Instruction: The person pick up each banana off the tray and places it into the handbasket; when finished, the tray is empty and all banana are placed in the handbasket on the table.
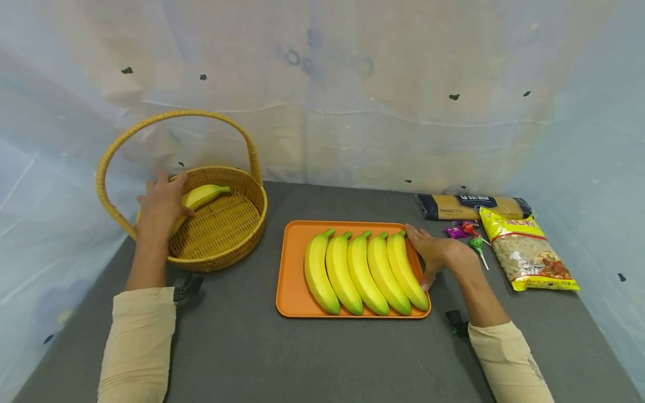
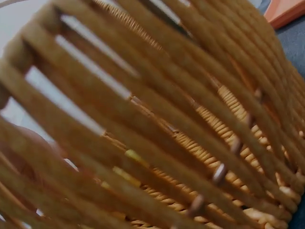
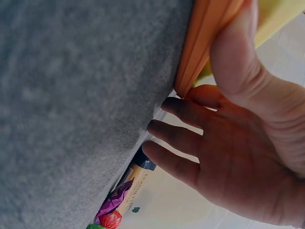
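Observation:
My left hand (image 1: 162, 207) reaches into the left side of a wicker basket (image 1: 216, 263), fingers spread and thumb beside a banana (image 1: 204, 195). That banana lies inside, partly hidden by the hand. In the left wrist view, the basket's woven side (image 2: 157, 105) covers most of the hand. My right hand (image 1: 435, 252) rests against the right edge of an orange tray (image 1: 292, 274), its fingers extended. Its thumb (image 3: 236, 57) touches the tray's rim in the right wrist view. Several yellow bananas (image 1: 359, 274) lie side by side on the tray, the rightmost one right by this hand.
Right of the tray lie a spaghetti pack (image 1: 473, 207), purple-wrapped candy (image 1: 456, 232), lollipops (image 1: 476, 244) and a yellow-edged food bag (image 1: 529, 252). The basket's tall handle (image 1: 186, 113) arches above it. Pale sheeting (image 1: 332, 140) hangs behind the grey tabletop (image 1: 282, 358).

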Demonstrator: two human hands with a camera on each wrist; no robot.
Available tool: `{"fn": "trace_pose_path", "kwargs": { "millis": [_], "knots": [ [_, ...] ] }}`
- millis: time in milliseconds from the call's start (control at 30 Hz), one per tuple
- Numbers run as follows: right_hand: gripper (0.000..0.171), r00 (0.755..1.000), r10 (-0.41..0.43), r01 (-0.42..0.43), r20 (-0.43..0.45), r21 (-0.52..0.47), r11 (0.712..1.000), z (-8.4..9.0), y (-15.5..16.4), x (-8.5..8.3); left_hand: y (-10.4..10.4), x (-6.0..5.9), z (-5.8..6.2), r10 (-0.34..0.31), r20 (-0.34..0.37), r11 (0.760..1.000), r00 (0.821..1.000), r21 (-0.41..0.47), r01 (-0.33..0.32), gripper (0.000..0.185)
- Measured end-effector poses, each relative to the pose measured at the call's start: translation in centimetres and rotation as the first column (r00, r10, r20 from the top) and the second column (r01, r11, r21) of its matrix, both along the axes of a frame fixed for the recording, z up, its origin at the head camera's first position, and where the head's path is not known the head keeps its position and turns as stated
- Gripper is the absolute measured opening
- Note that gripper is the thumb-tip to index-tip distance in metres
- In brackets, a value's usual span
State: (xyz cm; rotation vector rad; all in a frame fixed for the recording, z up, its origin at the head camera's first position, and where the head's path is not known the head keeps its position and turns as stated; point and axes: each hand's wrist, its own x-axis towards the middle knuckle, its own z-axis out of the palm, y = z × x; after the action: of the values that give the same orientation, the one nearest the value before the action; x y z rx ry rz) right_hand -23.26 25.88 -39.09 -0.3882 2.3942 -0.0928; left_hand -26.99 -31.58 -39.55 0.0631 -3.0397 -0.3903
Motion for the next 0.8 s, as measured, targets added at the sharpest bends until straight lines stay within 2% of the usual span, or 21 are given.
{"fn": "trace_pose_path", "kwargs": {
  "millis": [100,167,433,600,700,800],
  "knots": [
    [0.149,1.0,0.005,-0.005,0.001,0.003,1.0,-0.1,-0.1,-0.1,-0.3,0.2,0.2,-0.034,-0.004,0.999,0.999,-0.036,0.034,0.075],
    [0.148,1.0,0.001,-0.001,0.007,0.002,1.0,0.0,-0.2,0.0,-0.4,0.3,0.3,-0.042,0.006,0.998,0.999,-0.044,0.042,0.079],
    [0.148,1.0,0.011,-0.011,0.011,0.01,1.0,0.1,-0.2,-0.1,-0.6,-0.1,1.1,-0.036,0.135,0.998,0.99,-0.04,0.042,0.099],
    [0.149,1.0,0.008,-0.008,0.014,0.0,1.0,0.1,-0.1,-0.1,-0.5,-0.2,1.5,-0.038,0.2,0.999,0.979,-0.013,0.042,0.102],
    [0.149,1.0,-0.001,0.001,0.018,-0.003,1.0,0.1,-0.1,0.0,0.2,-0.2,2.2,-0.06,0.205,0.998,0.977,-0.007,0.062,0.1],
    [0.149,1.0,-0.001,0.001,0.016,-0.003,1.0,0.2,-0.1,0.0,1.4,0.0,3.1,-0.097,0.168,0.995,0.981,-0.008,0.1,0.096]
  ]
}}
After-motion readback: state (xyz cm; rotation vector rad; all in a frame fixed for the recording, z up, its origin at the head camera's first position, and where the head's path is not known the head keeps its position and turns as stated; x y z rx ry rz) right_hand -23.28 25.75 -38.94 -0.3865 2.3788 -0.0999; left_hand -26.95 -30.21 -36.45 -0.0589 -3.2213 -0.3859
